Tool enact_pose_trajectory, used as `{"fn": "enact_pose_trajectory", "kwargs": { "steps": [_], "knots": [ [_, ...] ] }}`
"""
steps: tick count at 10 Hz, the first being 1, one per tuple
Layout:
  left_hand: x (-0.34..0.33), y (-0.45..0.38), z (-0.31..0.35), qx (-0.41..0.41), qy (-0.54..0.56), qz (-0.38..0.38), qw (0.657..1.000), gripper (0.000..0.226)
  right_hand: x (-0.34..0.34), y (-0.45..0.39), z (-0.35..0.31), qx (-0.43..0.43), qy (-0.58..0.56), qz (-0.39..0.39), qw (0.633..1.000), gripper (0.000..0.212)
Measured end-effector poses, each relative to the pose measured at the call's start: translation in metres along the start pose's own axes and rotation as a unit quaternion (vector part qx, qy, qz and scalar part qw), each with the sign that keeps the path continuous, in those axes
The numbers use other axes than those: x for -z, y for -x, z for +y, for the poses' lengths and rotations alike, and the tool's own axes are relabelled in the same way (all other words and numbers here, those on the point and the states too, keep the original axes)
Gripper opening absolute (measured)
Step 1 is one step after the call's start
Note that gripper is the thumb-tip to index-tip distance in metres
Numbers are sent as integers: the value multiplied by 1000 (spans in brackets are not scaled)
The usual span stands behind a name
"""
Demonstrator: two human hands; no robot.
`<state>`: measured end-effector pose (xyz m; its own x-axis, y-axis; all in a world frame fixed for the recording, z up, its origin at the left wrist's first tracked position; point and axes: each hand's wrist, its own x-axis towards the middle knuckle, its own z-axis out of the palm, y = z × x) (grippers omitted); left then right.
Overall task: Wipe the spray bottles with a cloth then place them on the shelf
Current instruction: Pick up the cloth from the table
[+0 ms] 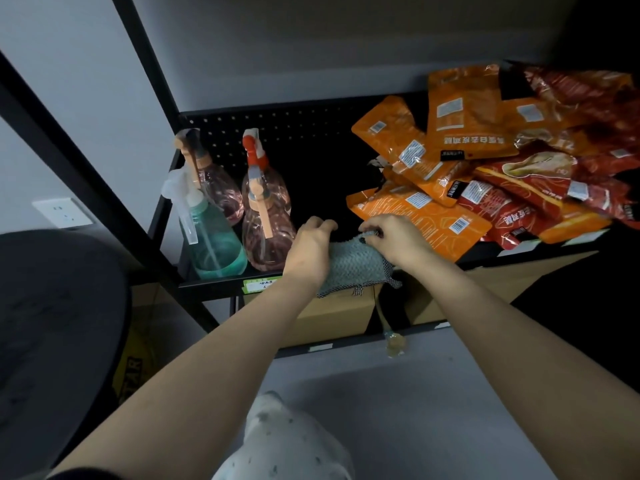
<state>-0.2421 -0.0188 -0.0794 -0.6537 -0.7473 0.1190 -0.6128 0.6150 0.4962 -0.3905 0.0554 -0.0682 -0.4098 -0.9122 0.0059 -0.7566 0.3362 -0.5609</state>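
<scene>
Spray bottles [239, 216] upright on shelf [221, 284]; left hand [310, 249], right hand [394, 239] fingers curled, gripping cloth [353, 268]

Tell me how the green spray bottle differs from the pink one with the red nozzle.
The green spray bottle has a white trigger head; the pink bottle with the red nozzle has a red and white one. The green one stands at the shelf's front left corner, the pink one further back. Both are see-through, upright and untouched by the hands.

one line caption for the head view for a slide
Both hands, left and right, hold a grey cloth at the shelf edge beside four spray bottles.
</scene>
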Motion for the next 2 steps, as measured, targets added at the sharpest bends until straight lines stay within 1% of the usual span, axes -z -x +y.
{"fn": "enact_pose_trajectory", "kwargs": {
  "steps": [1,2],
  "knots": [
    [3,3,0,-48,12,-8,999,47,0,4,-1,24,-18,25,999,36],
    [15,13,5,-90,47,-19,995,44,6,16,-9,42,-46,46,997,42]
  ]
}}
